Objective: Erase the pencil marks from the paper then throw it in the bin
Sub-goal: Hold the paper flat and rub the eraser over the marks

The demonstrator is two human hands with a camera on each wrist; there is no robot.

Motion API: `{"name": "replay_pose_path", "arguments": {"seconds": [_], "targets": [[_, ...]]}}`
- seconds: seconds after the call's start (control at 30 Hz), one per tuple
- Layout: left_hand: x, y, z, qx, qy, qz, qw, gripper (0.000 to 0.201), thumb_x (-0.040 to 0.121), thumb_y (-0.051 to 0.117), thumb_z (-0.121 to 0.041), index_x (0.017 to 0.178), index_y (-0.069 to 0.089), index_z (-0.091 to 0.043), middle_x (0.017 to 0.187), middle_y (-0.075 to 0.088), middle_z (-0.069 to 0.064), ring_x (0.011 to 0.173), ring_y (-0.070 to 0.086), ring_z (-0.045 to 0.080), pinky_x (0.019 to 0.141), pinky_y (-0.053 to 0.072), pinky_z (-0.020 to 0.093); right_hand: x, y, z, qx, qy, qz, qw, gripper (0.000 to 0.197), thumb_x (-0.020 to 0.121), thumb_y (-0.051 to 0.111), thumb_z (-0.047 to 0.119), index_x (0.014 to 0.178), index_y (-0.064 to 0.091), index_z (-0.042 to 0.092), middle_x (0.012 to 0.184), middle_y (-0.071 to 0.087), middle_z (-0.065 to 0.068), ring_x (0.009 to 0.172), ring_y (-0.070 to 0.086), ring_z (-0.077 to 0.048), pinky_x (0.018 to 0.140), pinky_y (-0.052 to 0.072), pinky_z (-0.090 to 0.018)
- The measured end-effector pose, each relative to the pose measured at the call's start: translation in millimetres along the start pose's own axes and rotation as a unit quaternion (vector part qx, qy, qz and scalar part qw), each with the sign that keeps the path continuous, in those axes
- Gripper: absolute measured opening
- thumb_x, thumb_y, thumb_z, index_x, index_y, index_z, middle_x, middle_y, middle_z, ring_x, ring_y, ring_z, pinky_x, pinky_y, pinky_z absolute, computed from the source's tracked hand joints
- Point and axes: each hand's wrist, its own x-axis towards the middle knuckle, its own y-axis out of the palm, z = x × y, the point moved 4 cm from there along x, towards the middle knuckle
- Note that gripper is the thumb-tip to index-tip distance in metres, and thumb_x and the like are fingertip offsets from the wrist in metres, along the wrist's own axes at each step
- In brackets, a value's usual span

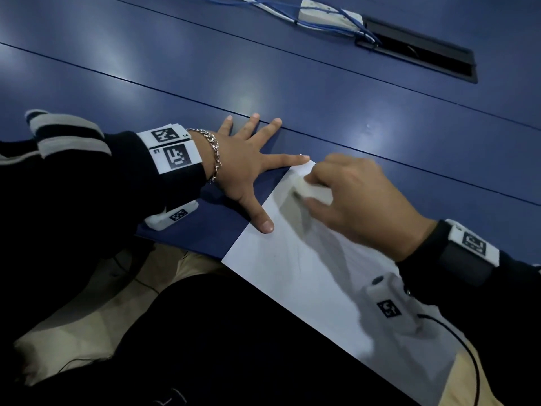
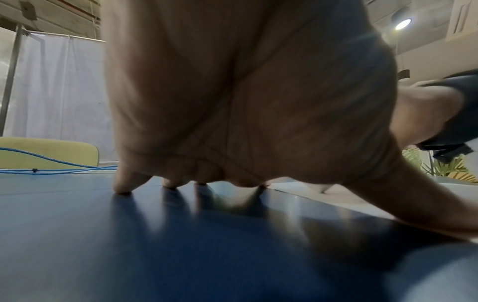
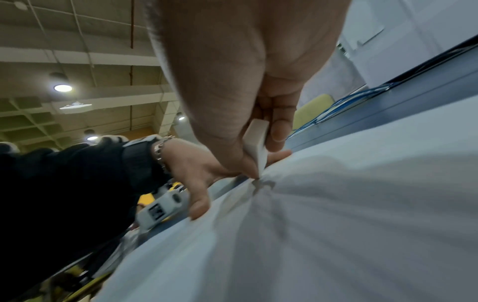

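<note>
A white sheet of paper point(image 1: 278, 268) lies on the blue table point(image 1: 263, 68), its near part hanging over the table's edge. Faint pencil marks point(image 1: 298, 256) show near its middle. My left hand point(image 1: 248, 159) lies flat with fingers spread; its thumb and index fingertip press the paper's left edge and far corner. My right hand point(image 1: 351, 194) pinches a white eraser point(image 1: 316, 191) and holds its tip against the paper near the far corner. In the right wrist view the eraser point(image 3: 257, 143) stands on edge on the paper point(image 3: 336, 224), between thumb and fingers.
A dark cable slot point(image 1: 418, 51) is cut into the table at the far right, with a white power strip point(image 1: 328, 14) and blue cables point(image 1: 322, 24) beside it. A pale yellow chair back point(image 2: 46, 153) stands beyond the table. No bin is in view.
</note>
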Motion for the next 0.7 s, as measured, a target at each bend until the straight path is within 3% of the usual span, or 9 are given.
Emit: {"name": "replay_pose_path", "arguments": {"seconds": [0.1,0.23,0.4,0.57,0.7], "targets": [[0.1,0.1,-0.4,0.002,0.001,-0.002,1.0,0.141,0.031,0.061,-0.108,0.136,-0.028,-0.078,0.165,-0.041,0.002,0.151,-0.035,0.041,0.118,-0.006,0.076,-6.8,3.1,11.2,-0.006,-0.021,0.027,0.999,0.027,0.092,0.065,0.042,0.091,0.067,0.016,0.082,0.052,0.005,0.072,0.055,-0.024,0.063,0.046,-0.035],[0.3,-0.4,-1.2,0.003,-0.003,0.003,1.0,0.141,0.031,0.061,-0.107,0.135,-0.029,-0.078,0.165,-0.041,0.001,0.152,-0.035,0.04,0.118,-0.006,0.076,5.3,-4.3,-14.9,0.002,0.02,0.011,1.0,0.024,0.087,0.068,0.039,0.093,0.068,0.015,0.08,0.052,0.005,0.076,0.057,-0.024,0.069,0.047,-0.037],[-0.1,-0.2,-1.2,0.005,-0.002,0.003,1.0,0.142,0.032,0.063,-0.107,0.136,-0.029,-0.078,0.164,-0.042,0.002,0.151,-0.035,0.041,0.118,-0.006,0.076,-5.8,3.1,6.9,-0.005,-0.016,0.026,1.0,0.026,0.089,0.067,0.042,0.092,0.068,0.017,0.081,0.048,0.008,0.071,0.049,-0.019,0.063,0.044,-0.034],[0.3,-0.6,-1.2,0.005,-0.003,0.003,1.0,0.141,0.033,0.062,-0.107,0.137,-0.028,-0.077,0.165,-0.041,0.002,0.152,-0.034,0.041,0.118,-0.006,0.076,3.5,-4.5,-19.2,0.005,0.038,0.012,0.999,0.023,0.086,0.066,0.04,0.089,0.066,0.017,0.079,0.052,0.006,0.075,0.054,-0.022,0.07,0.049,-0.04],[0.3,0.2,-1.6,0.003,-0.003,0.001,1.0,0.141,0.033,0.063,-0.107,0.137,-0.028,-0.078,0.165,-0.041,0.001,0.152,-0.035,0.04,0.118,-0.006,0.075,-7.5,2.2,4.0,-0.004,-0.006,0.032,0.999,0.022,0.087,0.068,0.041,0.089,0.066,0.019,0.08,0.044,0.01,0.071,0.043,-0.015,0.064,0.04,-0.032]]}}
